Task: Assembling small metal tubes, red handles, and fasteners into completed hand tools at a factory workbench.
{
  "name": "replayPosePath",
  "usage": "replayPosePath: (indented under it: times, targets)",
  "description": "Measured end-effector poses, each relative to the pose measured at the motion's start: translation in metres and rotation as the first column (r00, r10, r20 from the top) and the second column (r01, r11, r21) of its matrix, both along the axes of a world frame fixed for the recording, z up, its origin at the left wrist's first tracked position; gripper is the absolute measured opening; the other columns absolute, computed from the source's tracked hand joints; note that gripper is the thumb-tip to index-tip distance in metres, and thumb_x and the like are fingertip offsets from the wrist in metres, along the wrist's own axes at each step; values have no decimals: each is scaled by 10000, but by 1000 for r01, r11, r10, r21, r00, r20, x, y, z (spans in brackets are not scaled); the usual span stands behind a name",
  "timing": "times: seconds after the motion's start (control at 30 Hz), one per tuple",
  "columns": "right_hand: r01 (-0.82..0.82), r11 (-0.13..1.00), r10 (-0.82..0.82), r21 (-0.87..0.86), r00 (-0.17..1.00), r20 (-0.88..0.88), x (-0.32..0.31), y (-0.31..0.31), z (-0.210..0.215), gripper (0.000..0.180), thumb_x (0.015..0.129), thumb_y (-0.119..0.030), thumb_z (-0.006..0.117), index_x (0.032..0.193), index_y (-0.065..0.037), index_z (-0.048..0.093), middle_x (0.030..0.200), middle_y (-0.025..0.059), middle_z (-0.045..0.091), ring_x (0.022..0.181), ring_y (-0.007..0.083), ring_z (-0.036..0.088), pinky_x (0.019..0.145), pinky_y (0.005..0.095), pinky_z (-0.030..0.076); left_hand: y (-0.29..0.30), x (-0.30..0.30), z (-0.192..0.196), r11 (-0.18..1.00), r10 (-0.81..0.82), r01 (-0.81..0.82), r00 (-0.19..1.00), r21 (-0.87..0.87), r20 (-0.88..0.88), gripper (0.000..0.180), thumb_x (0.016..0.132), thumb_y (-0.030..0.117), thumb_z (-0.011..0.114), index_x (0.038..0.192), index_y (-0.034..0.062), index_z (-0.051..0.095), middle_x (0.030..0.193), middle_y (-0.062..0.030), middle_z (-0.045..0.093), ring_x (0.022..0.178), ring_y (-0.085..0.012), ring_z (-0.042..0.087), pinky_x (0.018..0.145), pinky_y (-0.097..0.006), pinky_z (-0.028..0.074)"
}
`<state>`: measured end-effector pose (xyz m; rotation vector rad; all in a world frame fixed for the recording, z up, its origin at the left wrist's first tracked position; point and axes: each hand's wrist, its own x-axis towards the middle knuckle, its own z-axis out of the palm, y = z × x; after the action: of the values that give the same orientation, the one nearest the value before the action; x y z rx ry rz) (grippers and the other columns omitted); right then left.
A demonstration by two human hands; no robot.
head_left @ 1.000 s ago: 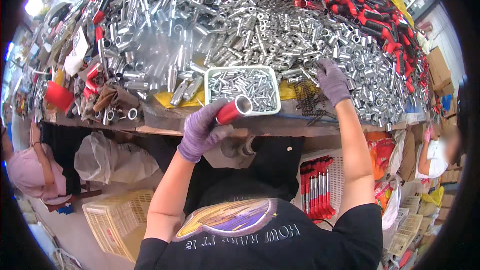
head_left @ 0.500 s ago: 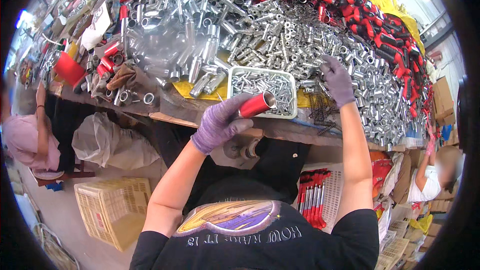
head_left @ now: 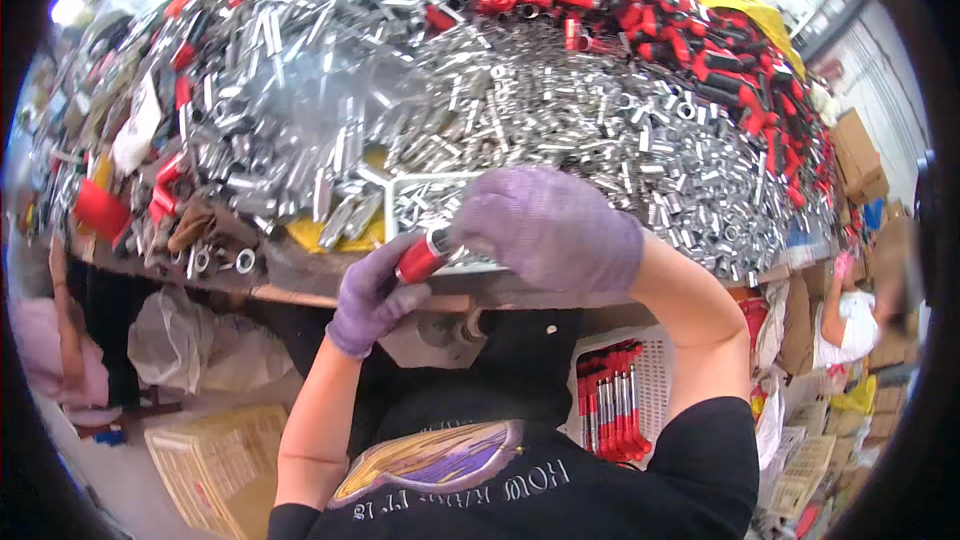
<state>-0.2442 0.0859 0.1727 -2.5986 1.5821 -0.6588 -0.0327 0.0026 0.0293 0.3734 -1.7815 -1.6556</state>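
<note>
Both hands are in purple gloves, right at the near edge of the counter [head_left: 300,285]. The left hand [head_left: 372,292] is wrapped around a red handle [head_left: 418,258], holding it tilted with its silver tip pointing up and to the right. The right hand [head_left: 548,225] is curled over that tip, touching it (can't really tell if it's pinching something small in there, the fingers hide it). Just behind the hands sits a white tray [head_left: 420,202] full of little metal bits. The whole counter beyond is buried under a huge heap of shiny metal tubes [head_left: 620,140], with a pile of red-and-black handles [head_left: 700,20] at the far right and some yellow cloth under it all. Down below, right of the person's black shirt, there's a white basket [head_left: 650,380] with more finished red-handled tools [head_left: 610,400] standing in it. A beige crate [head_left: 215,465] sits on the floor to the left.
</note>
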Motion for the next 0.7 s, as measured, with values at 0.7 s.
replayPosePath:
  times: [0.7]
  targets:
    - [-220, 975, 224, -44, 939, 261, -2, -14, -13, 208, 775, -190, 619, 974, -132, 606, 858, 86, 568, 793, 276, 596, 639, 386, 493, 8, -8, -8, 987, 159, -159, 987, 9, -12, 453, 682, 194, 758, 1082, 33, 620, 979, -46, 655, 900, -156, 610, 823, -310, 472]
